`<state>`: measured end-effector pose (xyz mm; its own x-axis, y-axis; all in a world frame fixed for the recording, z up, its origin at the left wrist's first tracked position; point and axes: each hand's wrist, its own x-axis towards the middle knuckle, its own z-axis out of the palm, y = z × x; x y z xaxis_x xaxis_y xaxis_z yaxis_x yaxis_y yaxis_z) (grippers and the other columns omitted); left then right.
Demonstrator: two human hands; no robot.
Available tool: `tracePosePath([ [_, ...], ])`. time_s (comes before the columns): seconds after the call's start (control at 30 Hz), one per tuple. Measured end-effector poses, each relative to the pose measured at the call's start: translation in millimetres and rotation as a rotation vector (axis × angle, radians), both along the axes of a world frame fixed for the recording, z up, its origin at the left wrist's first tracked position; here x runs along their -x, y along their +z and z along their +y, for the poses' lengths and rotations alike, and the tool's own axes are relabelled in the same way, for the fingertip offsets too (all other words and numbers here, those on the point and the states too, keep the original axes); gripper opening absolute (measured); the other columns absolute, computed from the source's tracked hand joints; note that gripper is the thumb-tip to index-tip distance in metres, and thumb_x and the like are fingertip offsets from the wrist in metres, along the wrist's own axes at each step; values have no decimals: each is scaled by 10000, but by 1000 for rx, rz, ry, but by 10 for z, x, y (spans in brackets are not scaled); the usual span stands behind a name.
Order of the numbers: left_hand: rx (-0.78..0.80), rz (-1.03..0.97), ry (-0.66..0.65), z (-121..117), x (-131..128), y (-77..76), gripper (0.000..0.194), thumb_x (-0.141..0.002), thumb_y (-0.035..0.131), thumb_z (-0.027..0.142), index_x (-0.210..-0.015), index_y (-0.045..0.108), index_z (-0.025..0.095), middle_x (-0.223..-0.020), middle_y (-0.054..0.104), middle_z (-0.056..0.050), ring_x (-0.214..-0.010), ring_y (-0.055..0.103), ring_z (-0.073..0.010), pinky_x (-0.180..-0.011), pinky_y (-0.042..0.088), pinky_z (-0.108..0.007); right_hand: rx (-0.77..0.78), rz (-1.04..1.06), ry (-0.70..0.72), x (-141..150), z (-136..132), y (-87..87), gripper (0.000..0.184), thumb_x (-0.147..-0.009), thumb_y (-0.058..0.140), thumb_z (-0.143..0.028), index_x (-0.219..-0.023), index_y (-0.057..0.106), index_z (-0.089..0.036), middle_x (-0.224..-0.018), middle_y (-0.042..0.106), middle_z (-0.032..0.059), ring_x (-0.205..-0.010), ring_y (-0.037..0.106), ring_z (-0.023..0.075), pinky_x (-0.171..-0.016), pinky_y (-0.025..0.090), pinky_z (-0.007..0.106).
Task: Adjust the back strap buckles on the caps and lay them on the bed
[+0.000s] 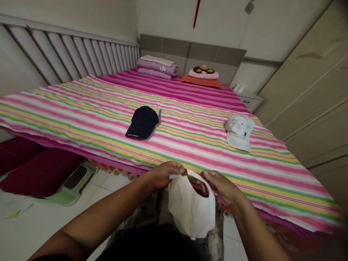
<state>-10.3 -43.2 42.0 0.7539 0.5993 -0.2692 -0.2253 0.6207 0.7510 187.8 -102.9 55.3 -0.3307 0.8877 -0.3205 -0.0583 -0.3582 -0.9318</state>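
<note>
Far side of held cap point(191, 212) hidden

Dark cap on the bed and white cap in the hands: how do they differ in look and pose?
The dark cap is near-black, while the held cap is white. The dark cap rests crown up on the striped bedspread; the held cap hangs crown down, gripped by the left hand and the right hand. Both are baseball-style caps.

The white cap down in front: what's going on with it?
A person is holding the white cap crown down at the edge of the bed, with the left hand and right hand gripping its strap end. Whether the strap is fastened is hard to tell. A dark cap and a pale cap lie apart on the bed.
</note>
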Motion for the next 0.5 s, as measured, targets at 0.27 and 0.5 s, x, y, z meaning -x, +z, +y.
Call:
tracePosePath([
  [0.27, 279, -82, 1, 213, 2, -9, 103, -663, 582, 194, -631, 614, 102, -568, 626, -42, -529, 569, -144, -628, 407, -265, 67, 427, -365, -61, -86, -241, 109, -605, 721, -193, -617, 615, -168, -541, 630, -25, -484, 550, 108, -542, 435, 226],
  [0.5, 241, -264, -132, 253, -13, -4, 288, -781, 494, 324, -881, 631, 92, -704, 668, -87, -659, 612, -194, -739, 400, -326, 179, 583, -406, 19, 43, -112, 151, -726, 591, -259, -827, 661, -171, -748, 717, 39, -778, 650, 224, -796, 466, 374],
])
